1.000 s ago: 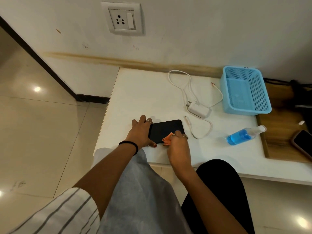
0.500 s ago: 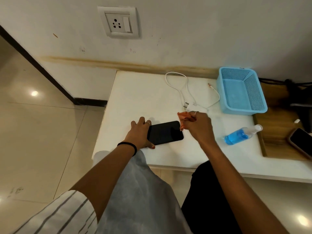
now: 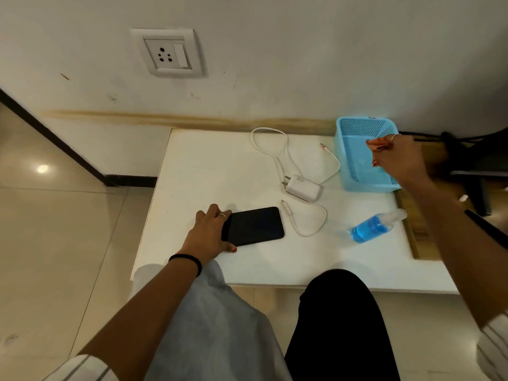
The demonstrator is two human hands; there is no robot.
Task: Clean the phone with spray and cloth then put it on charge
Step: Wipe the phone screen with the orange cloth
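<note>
The black phone (image 3: pixel 254 226) lies flat, screen up, on the white table (image 3: pixel 209 166), near its front edge. The left hand (image 3: pixel 209 233) rests on the phone's left end, fingers and thumb curled round that end. To the phone's right lie the white charger (image 3: pixel 303 189) with its looped cable (image 3: pixel 275 149), and farther right the blue spray bottle (image 3: pixel 371 228) on its side. Beyond the bottle, against the wall, stands the blue mesh basket (image 3: pixel 354 160); the right hand (image 3: pixel 395 158) hangs over it, fingertips pinching the orange cloth (image 3: pixel 375 144). The wall socket (image 3: pixel 167 53) sits above the table.
</note>
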